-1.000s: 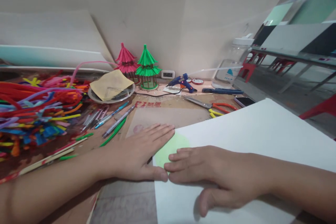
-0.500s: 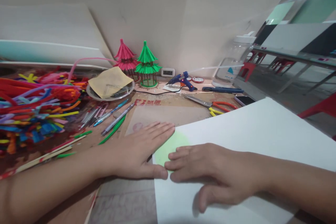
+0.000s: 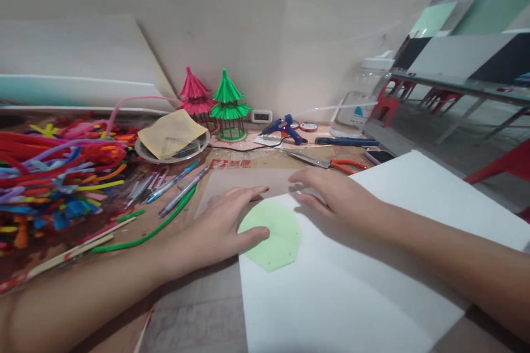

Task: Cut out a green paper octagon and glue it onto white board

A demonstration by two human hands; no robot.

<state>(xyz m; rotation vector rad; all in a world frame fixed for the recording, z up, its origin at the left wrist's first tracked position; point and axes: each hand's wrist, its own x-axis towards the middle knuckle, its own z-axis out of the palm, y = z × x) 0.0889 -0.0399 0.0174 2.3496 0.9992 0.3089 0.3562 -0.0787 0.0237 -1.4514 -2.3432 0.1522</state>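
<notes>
A pale green polygon of paper (image 3: 275, 242) lies on a large white sheet (image 3: 356, 287) at the sheet's upper left corner. My left hand (image 3: 232, 220) rests at the green piece's left side, thumb over it and fingers spread apart. Above and right of the piece, my right hand (image 3: 331, 193) is by the sheet's upper edge, its fingers apart and holding nothing. Small dark dots show near the green piece's lower and right edges.
Bundles of coloured pipe cleaners (image 3: 62, 176) fill the left. Pens (image 3: 184, 190), a dish (image 3: 143, 151), red and green pagoda models (image 3: 231, 102), a glue gun (image 3: 285, 129), pliers (image 3: 331, 164) and a bottle (image 3: 356, 102) stand or lie behind.
My right hand has moved up and away from the green piece, uncovering it. My left hand has shifted slightly left, with its fingers more curved. The view has tilted a little.
</notes>
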